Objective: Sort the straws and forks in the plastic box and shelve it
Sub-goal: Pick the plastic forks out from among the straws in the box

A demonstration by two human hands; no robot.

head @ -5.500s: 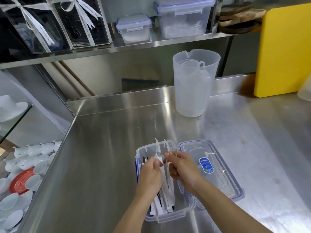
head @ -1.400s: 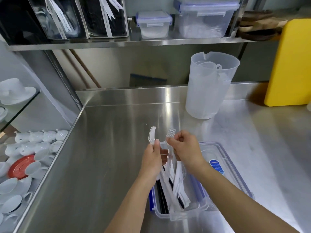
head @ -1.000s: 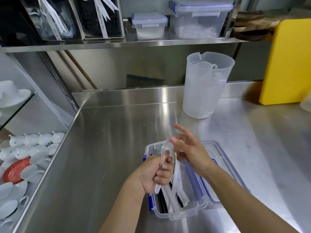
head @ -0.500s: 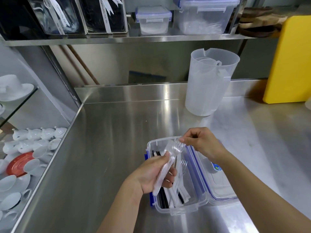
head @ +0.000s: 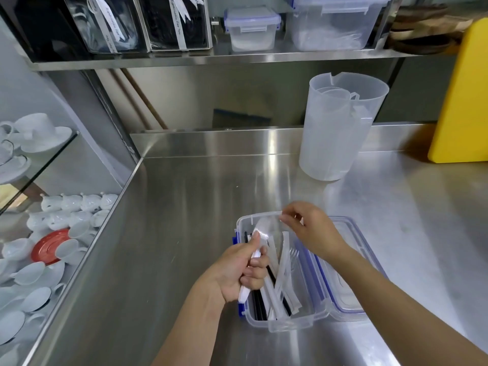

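Note:
A clear plastic box [head: 290,326] with blue clips stands open on the steel counter, near its front edge. Its lid [head: 353,294] lies flat against the box's right side. Inside the box lie paper-wrapped straws [head: 277,294], black straws [head: 257,305] and a loose clear fork [head: 293,256]. My left hand [head: 235,270] grips a bundle of clear plastic forks [head: 260,233] over the box's left half. My right hand [head: 314,233] hovers over the far end, fingertips pinched at the far rim; whether they hold anything is unclear.
A translucent measuring jug [head: 340,128] stands at the back of the counter, with a yellow cutting board [head: 464,96] leaning to its right. The steel shelf [head: 211,59] above carries lidded plastic boxes [head: 250,27]. White cups [head: 66,207] and a red saucer [head: 50,245] sit below left.
My left hand has taken the forks into one bundle and lowered them toward the box. My right hand let go of the fork tines and moved to the box's far rim.

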